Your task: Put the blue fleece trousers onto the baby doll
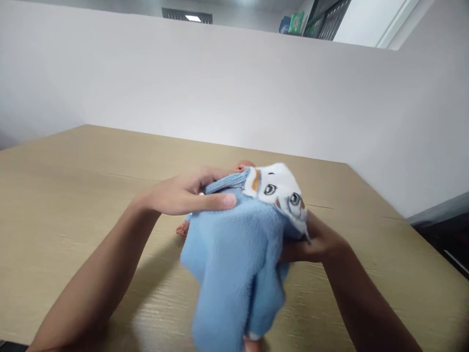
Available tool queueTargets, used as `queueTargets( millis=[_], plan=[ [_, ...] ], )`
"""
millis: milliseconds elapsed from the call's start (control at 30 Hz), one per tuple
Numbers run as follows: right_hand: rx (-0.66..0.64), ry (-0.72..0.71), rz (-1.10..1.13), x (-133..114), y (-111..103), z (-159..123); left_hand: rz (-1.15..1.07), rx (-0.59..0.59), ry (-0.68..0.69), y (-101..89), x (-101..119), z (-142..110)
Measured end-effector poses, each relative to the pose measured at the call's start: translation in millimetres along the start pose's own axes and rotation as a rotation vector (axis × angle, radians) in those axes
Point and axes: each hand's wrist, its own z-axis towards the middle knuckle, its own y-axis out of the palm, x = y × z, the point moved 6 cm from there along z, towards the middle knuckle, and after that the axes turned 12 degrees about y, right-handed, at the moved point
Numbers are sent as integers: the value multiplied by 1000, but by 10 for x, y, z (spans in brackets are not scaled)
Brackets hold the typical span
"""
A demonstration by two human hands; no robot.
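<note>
A baby doll lies mostly hidden under a light-blue fleece hooded cape (234, 244). Part of the doll's head (245, 165) shows at the far side, a small doll hand (182, 229) at the left, and a bit of a limb (252, 344) below the hem. The cape's white hood (280, 186) carries an embroidered animal face. My left hand (190, 193) pinches the cape's upper left edge, thumb on top and fingers behind. On the right, my right hand (311, 242) grips under the hood and cape, its fingertips hidden by the fabric.
A wide wooden table (91, 166) lies under the doll. Behind it stands a white wall (220, 88), with a green package (296, 22) visible beyond its top edge. A dark object (447, 225) sits beyond the table's right edge.
</note>
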Motion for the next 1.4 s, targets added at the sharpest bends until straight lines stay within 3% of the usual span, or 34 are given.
queueTargets(
  millis=[67, 133, 267, 300, 400, 533, 600, 667, 800, 867, 1033, 1100, 1267, 1400],
  plan=[
    [49, 7, 41, -12, -59, -51, -103, -126, -60, 22, -78, -52],
    [1, 53, 41, 6, -54, -57, -166, -161, -34, 39, -109, -47],
    [-389, 178, -56, 74, 154, -40, -149, -75, 125, 52, -81, 68],
    [-431, 179, -71, 74, 174, -38, -148, -71, 120, 66, -95, 88],
    [-313, 142, -87, 53, 95, -8, -217, -130, 36, 116, -190, 93],
    [-60, 87, -72, 64, -61, -27, -318, -327, -24, 196, -252, 11],
    [23, 82, -37, 101, -95, -66, -317, -296, -10, 185, -222, -9],
    [26, 130, 6, 164, -65, -113, -328, -192, 16, 169, -155, -25],
    [-327, 259, 145, 261, 238, -245, -309, -61, -47, 259, -52, -132],
    [-409, 278, 178, 292, 330, -307, -257, -35, -96, 340, -21, -203],
    [-88, 260, 234, 467, 239, -366, -371, -199, -99, 716, 50, -376],
    [-46, 286, 250, 547, 281, -394, -449, -213, -105, 830, 16, -449],
    [-103, 279, 245, 540, 521, -423, -499, 38, -70, 817, -126, -558],
    [-364, 326, 256, 525, 735, -470, -484, 55, -78, 837, -109, -597]
  ],
)
